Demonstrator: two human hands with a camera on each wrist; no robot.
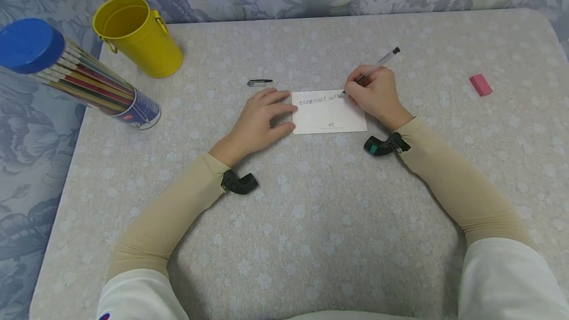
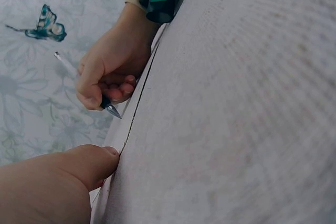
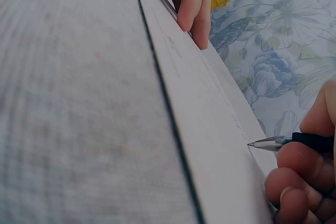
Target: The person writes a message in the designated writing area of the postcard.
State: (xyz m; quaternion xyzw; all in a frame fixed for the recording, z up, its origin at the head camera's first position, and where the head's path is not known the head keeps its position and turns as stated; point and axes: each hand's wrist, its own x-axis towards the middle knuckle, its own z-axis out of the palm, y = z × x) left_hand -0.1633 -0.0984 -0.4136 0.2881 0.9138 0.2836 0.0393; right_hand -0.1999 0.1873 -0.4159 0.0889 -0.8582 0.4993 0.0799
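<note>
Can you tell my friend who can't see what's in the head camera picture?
A person's right hand holds a clear plastic pen to a white rectangular card with handwriting, while the left hand touches the card's left edge. The pale patterned table also holds a black pen cap, a blue-lidded cylinder of pencils, a yellow bucket and a pink block.

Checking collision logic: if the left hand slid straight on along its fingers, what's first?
The white card, with the left hand at its edge. Beyond, probably the pen or right hand; exact line and height are unclear.
</note>
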